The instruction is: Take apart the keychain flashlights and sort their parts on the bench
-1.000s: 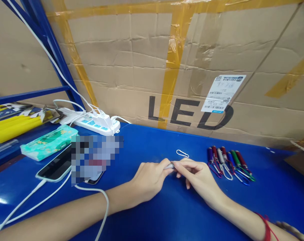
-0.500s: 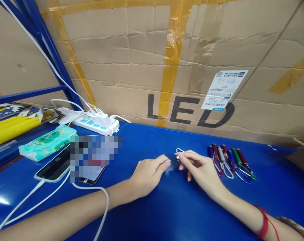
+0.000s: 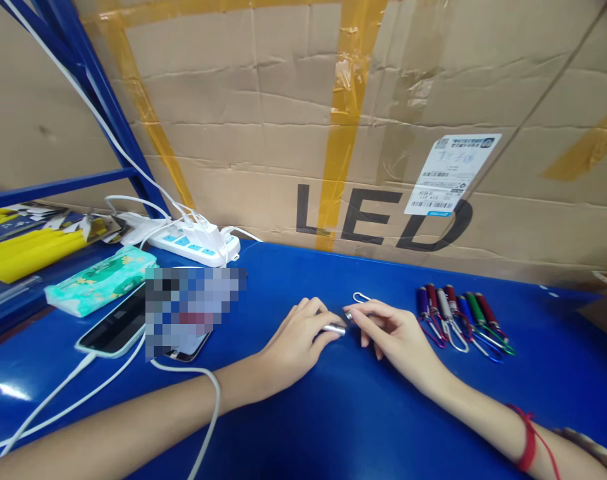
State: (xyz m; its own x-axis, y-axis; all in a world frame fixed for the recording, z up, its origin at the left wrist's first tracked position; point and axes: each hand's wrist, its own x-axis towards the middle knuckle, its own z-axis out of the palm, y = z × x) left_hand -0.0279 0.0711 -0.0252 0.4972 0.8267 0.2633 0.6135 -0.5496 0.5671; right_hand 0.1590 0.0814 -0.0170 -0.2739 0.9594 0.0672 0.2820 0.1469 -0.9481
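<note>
Between the thumb and fingers of my left hand [image 3: 293, 347] is a slim silver flashlight tube [image 3: 335, 329], its end pointing right. My right hand [image 3: 398, 337] pinches a small silver end cap [image 3: 349, 315] just beyond that end, with a narrow gap between the two parts. A silver carabiner clip [image 3: 360, 297] sticks out behind my right fingertips; its link to the cap is hidden. To the right of my right hand lie several mini keychain flashlights [image 3: 476, 309] in purple, red, silver, blue and green, each with a carabiner.
A large cardboard box [image 3: 283, 147] marked LED stands behind the blue table [image 3: 363, 427]. On the left are a white power strip [image 3: 198, 251], a green tissue pack [image 3: 101, 280], a charging phone [image 3: 114, 323] and a partly blurred-out second phone [image 3: 191, 347]. A white cable [image 3: 211, 400] crosses my left forearm.
My left fingers have shifted their hold, so more of the silver tube now shows. The cap in my right hand has moved slightly left and tilted.
</note>
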